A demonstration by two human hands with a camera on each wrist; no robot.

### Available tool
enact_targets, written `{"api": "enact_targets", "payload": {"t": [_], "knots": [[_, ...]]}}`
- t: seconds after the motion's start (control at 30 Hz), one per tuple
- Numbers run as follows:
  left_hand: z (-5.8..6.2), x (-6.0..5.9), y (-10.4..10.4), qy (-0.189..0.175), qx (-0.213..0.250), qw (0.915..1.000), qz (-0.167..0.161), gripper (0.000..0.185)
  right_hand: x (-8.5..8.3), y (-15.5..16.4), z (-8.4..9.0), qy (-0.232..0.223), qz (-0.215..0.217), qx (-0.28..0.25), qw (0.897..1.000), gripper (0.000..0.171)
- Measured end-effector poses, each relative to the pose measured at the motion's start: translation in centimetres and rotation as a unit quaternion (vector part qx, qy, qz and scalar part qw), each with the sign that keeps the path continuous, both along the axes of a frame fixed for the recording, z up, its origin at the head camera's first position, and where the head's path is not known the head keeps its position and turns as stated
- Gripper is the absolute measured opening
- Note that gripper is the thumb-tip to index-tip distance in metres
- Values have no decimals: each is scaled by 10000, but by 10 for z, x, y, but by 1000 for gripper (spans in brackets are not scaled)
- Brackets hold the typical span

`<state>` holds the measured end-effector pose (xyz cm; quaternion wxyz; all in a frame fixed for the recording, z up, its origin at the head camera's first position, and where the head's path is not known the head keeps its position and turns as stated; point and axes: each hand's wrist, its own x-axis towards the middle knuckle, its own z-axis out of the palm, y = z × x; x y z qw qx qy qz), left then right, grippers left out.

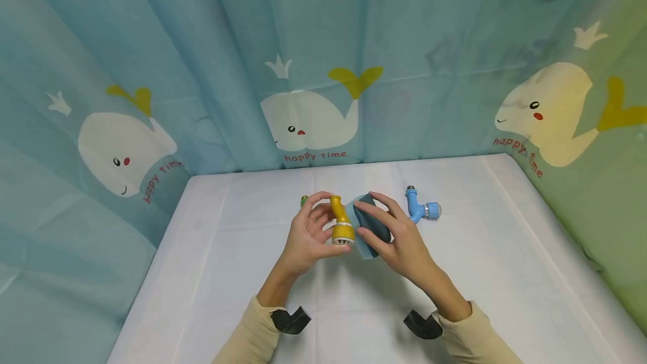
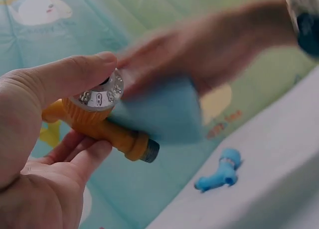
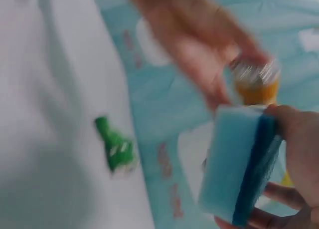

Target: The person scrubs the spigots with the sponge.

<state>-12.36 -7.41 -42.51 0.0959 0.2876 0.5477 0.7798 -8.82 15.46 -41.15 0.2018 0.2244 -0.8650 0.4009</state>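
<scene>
My left hand (image 1: 306,237) grips a yellow faucet (image 1: 343,231) with a ribbed knob and a clear cap. In the left wrist view the thumb presses on the clear cap of the faucet (image 2: 92,116), and fingers support it from below. My right hand (image 1: 404,240) holds a sponge (image 1: 373,222) between thumb and fingers, light blue with a dark blue scouring side. The sponge (image 3: 232,164) is right beside the faucet; whether they touch is hard to tell. Motion blurs the right hand and sponge in the left wrist view.
A blue faucet (image 1: 418,206) lies on the white-covered table (image 1: 242,274) to the right. A green faucet (image 3: 117,146) lies on the left, mostly behind my left hand in the head view. A curtain (image 1: 227,72) with whale prints hangs behind the table.
</scene>
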Motion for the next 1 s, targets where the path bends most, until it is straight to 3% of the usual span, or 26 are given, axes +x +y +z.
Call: {"api": "enact_targets", "payload": {"t": [0.13,0.33,0.47,0.53,0.7,0.87,1.0], "knots": [[2,2,-3,-109,6,9999,57,95,0,3,-3,-135,-407,319,9986,49],[5,2,-5,-196,151,9997,32,97,0,-1,2,96,-101,155,9998,51],[5,3,-7,-276,264,9992,63,98,1,2,3,144,-408,446,9981,51],[5,2,-7,-329,258,9990,126,97,2,3,3,176,-532,380,9977,51],[4,1,-3,-507,392,9975,299,94,2,-3,4,500,-367,368,9974,53],[1,1,3,-907,611,9924,568,89,3,-6,-2,543,-905,706,9919,51],[1,1,8,-1096,699,9886,762,85,3,-9,-1,767,-885,726,9905,52]]}}
